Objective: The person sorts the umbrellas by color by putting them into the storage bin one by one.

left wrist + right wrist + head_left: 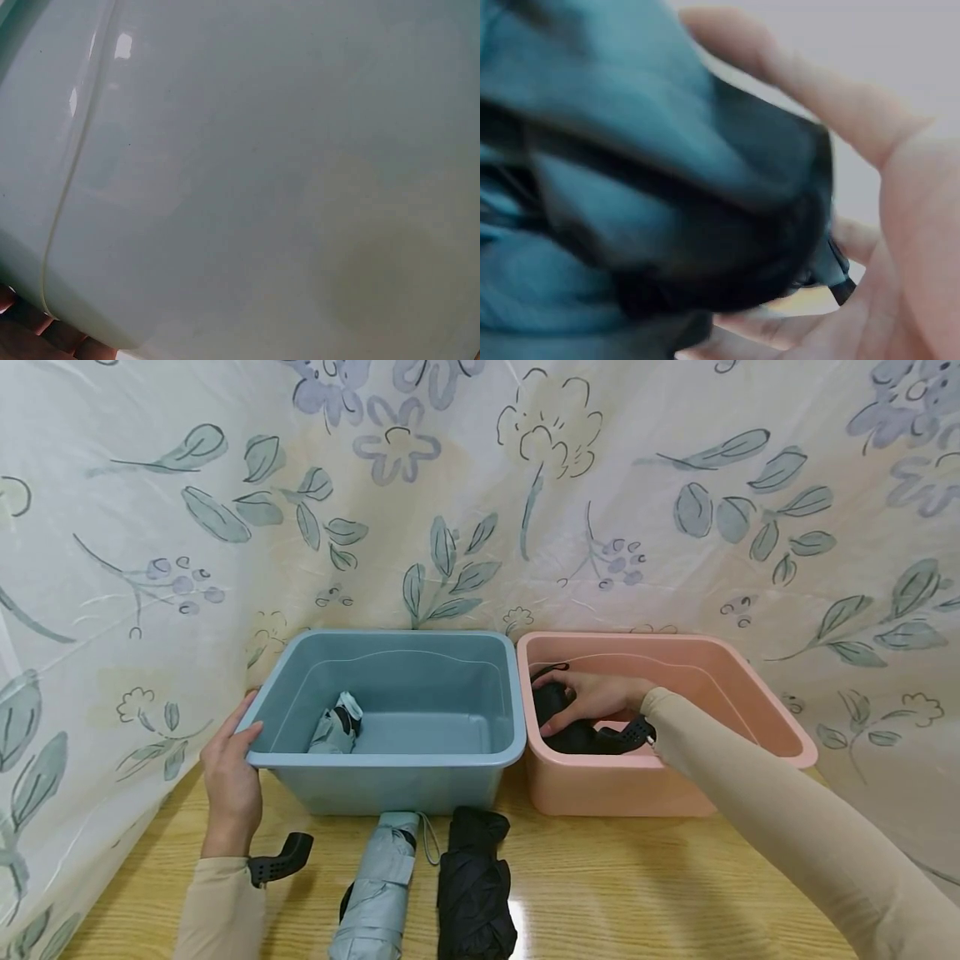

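At the front-left corner of a blue plastic bin [420, 760], my left hand [231, 768] grips the rim, thumb on top and fingers along the outer wall. Its fingertips [67, 336] show at the lower left of the left wrist view against the pale bin wall. Inside the pink bin [622, 785], my right hand [596, 695] holds a black folded umbrella [551, 703] near the left wall. The right wrist view shows thumb and fingers curved around the blurred, dark umbrella [727, 210]. A light blue folded umbrella [335, 727] lies in the blue bin's left part.
In front of the bins, a light blue folded umbrella [378, 893] and a black folded umbrella [474, 885] lie side by side on the wooden table [637, 893]. A flowered curtain [465, 485] hangs behind and beside the bins, which stand next to each other.
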Demonstrator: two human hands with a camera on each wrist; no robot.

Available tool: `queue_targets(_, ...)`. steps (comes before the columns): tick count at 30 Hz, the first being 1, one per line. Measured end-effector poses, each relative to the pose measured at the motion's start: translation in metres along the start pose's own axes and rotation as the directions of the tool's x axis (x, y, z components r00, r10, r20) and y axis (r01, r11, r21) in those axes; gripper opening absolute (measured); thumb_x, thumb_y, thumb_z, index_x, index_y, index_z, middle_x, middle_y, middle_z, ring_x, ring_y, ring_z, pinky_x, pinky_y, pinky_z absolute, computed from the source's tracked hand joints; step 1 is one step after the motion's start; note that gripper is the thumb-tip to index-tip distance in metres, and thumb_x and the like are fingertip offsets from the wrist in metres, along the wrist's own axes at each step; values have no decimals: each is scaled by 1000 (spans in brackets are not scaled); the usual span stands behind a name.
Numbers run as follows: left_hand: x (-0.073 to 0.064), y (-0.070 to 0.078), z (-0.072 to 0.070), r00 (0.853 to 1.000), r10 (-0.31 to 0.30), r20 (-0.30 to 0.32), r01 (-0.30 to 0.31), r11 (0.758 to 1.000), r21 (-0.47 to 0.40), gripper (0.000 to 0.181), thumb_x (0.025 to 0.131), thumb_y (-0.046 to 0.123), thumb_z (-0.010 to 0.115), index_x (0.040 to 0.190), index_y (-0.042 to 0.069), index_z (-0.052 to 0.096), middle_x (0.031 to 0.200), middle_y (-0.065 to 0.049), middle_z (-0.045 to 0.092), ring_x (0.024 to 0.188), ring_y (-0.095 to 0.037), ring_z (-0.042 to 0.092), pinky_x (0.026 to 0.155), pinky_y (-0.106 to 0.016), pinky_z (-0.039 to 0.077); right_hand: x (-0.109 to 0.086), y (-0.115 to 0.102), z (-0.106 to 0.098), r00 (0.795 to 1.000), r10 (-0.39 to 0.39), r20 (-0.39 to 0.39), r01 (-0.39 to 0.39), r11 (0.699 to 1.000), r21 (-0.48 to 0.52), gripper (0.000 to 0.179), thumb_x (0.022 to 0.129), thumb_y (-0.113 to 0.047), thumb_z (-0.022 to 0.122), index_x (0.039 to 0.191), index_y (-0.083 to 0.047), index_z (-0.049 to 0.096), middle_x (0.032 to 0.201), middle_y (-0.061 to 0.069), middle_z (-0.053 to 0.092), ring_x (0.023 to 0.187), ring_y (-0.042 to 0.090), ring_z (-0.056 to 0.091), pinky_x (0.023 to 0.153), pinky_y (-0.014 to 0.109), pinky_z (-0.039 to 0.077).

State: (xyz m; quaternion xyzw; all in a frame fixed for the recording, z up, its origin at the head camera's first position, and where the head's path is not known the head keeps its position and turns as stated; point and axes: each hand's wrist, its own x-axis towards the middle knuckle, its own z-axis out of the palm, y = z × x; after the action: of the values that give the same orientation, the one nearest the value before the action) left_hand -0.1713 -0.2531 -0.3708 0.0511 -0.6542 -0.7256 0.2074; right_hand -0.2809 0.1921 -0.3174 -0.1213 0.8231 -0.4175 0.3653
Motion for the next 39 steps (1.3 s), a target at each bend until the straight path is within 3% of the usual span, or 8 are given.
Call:
queue_targets(6, 0, -1, 0, 1000, 5, 2, -5, 1000, 2, 48, 107, 11, 34, 154, 11, 44, 160, -7, 39, 148, -21, 33, 121, -37, 22, -1, 0, -2, 1000, 1, -6, -1, 998, -65, 89, 86, -31, 83, 157, -20, 30, 143, 24, 29, 106, 30, 54, 82, 42, 54)
queue_targets(15, 3, 0, -2, 1000, -8, 23, 9, 1000, -5, 48, 108, 13, 34, 155, 10, 42, 161, -6, 37, 148, -21, 32, 119, -33, 25, 2, 3, -5, 999, -35, 18, 35, 999, 21, 84, 92, -26, 78, 159, -17, 29, 157, 21, 33, 123, 36, 59, 91, 50, 55)
queue_targets(22, 5, 1, -1, 1000, -5, 26, 5, 1000, -5, 48, 107, 11, 34, 155, 9, 43, 160, -8, 38, 147, -22, 33, 116, -26, 30, 1, 1, -7, 998, -42, -39, 44, 998, 37, 78, 92, -27, 76, 157, -16, 35, 158, 20, 32, 127, 43, 52, 93, 53, 54)
queue_targets(30, 5, 0, 0, 1000, 8, 5, -8, 1000, 7, 48, 107, 11, 34, 154, 9, 45, 159, -10, 39, 146, -23, 35, 121, -41, 24, 1, -1, -12, 996, -81, -43, 83, 996, 45, 75, 95, -24, 72, 159, -14, 33, 150, 19, 49, 131, 45, 50, 99, 58, 48)
queue_targets(39, 6, 0, 1, 1000, -2, 16, 2, 1000, 11, 48, 107, 12, 34, 155, 10, 43, 160, -8, 38, 147, -23, 33, 121, -40, 23, -19, -13, -15, 990, -135, -31, 137, 987, 85, 76, 96, -19, 72, 160, -12, 31, 157, 20, 39, 136, 43, 47, 105, 56, 45)
